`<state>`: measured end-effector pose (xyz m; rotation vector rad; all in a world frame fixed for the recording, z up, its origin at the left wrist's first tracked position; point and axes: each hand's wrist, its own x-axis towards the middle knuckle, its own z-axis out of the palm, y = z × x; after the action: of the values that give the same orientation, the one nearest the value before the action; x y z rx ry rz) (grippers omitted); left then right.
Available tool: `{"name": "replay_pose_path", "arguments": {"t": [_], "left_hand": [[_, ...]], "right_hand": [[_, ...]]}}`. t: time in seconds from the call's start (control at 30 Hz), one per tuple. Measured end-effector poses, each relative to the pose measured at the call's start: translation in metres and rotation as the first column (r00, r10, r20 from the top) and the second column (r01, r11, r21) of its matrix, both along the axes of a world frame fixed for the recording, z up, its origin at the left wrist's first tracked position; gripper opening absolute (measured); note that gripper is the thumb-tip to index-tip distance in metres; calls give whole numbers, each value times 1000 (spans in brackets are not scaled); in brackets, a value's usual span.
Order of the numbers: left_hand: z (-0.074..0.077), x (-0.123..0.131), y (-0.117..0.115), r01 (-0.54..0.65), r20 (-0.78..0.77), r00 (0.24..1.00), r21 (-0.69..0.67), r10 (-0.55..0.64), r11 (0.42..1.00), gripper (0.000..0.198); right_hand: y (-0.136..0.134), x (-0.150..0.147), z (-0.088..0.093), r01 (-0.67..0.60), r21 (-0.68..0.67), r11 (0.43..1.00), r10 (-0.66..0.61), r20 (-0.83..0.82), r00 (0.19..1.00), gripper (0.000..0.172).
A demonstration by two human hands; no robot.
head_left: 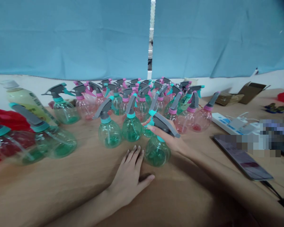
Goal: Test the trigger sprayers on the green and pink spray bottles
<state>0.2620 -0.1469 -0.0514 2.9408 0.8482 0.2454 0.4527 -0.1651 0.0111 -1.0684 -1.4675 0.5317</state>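
My right hand point(168, 135) grips a green spray bottle point(157, 153) by its neck, under the grey and teal trigger head. The bottle is upright, in front of the rows; whether its base touches the table I cannot tell. Flat on the table lies my left hand point(130, 176), fingers stretched out, just left of that bottle and holding nothing. Two more green spray bottles, one point(110, 134) on the left and one point(132, 127) closer to the middle, stand right behind my left hand. Pink spray bottles point(202, 118) are on the right.
Several more green and pink spray bottles crowd the back. At left are two green spray bottles point(56, 142), a large capped bottle point(26, 101) and red plastic point(0, 115). On the right lie a phone point(243, 157), a power strip point(227, 123) and an open cardboard box point(252, 92).
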Motion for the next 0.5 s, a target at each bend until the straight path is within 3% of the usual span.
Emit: {"name": "replay_pose_path", "arguments": {"t": [0.5], "left_hand": [[-1, -1, 1, 5, 10, 1000, 13, -5, 1000, 77]], "right_hand": [[-1, 2, -1, 71, -12, 997, -71, 34, 997, 25]]}}
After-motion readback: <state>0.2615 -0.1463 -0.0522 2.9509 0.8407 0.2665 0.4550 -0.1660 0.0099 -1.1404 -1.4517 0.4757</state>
